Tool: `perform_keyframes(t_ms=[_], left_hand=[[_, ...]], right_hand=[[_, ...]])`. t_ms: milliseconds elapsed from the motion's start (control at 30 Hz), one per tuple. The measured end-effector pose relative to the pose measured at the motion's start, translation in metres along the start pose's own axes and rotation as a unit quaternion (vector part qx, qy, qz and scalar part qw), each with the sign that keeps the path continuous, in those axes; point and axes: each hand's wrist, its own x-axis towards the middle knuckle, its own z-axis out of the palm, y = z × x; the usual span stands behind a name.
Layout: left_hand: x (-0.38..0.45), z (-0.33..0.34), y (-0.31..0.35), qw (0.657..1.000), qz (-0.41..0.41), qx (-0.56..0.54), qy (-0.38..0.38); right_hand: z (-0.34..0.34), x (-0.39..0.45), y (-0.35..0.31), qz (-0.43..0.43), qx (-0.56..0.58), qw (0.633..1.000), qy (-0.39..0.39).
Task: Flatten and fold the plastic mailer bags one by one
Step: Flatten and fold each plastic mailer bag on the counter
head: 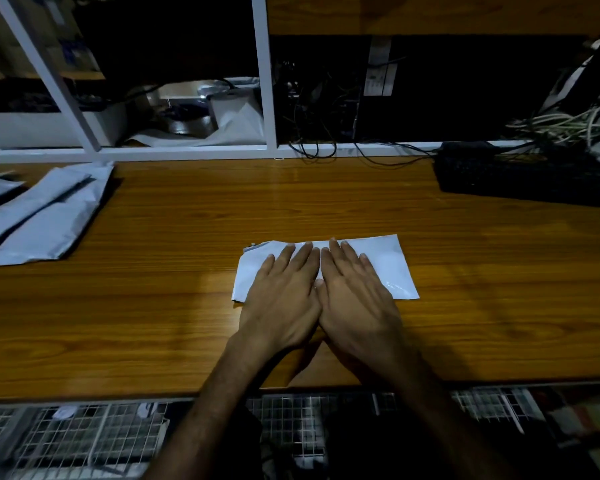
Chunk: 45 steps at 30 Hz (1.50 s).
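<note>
head view: a white mailer bag [388,268], folded into a wide strip, lies flat on the wooden bench [187,271], near the middle and toward the near edge. both hands lie on it side by side, palms down. the left hand [284,296] has its fingers straight and slightly spread, pressing the left half of the bag; the right hand [354,296] lies the same way on the middle, fingers straight, with the thumbs touching each other. neither hand grips anything. the bag's right end shows bare beyond the right hand, and its left corner sticks out beside the left hand. well apart, at the bench's far left, a pile of grey mailer bags [49,209] lies overlapping. a black keyboard [527,178] sits at the far right, with a tangle of cables [568,126] behind it. a white frame [267,98] stands along the back edge.
</note>
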Motion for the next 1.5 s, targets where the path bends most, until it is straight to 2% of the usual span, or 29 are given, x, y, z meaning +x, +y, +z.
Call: perform_keyframes(t_ms=[300,733,1133,1500], left_hand=[[0.003,-0.002,0.005,0.998,-0.053,0.023,-0.014],[0.004,0.002,0.002,0.992,-0.123,0.026,-0.002],[0.001,0.001,-0.012,0.990,-0.131,0.051,-0.001],[-0.002,-0.006,-0.021,0.980,-0.185,0.078,-0.013]], right_hand=[[0.002,-0.003,0.000,0.039,-0.022,0.999,0.016],[0.000,-0.002,0.006,0.097,0.007,0.995,0.032],[-0.001,-0.005,0.028,0.127,-0.004,0.991,0.043],[-0.011,-0.010,0.049,0.145,-0.030,0.988,0.035]])
